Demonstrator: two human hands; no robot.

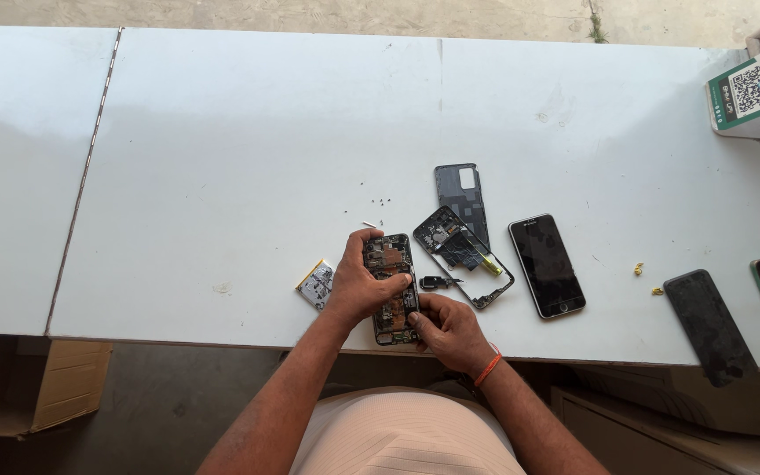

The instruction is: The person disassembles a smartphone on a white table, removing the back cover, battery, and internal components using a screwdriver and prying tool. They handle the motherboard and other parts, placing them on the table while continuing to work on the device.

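One opened phone [391, 288], circuit boards bare, clasped at the table's [222, 158] near edge: left hand [358, 286] wrapped round its upper half, right hand [449, 330] pinching the lower corner. Likely light, stiff, fragile; grip the side rims. Right of the grip: mid-frame [464, 255], back cover [462, 193], black handset [546, 265].

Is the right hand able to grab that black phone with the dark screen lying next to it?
Probably yes. The black phone lies flat on the white table, just to the right of the right hand, with bare table between them. But that hand is busy gripping the opened phone, together with the left hand.
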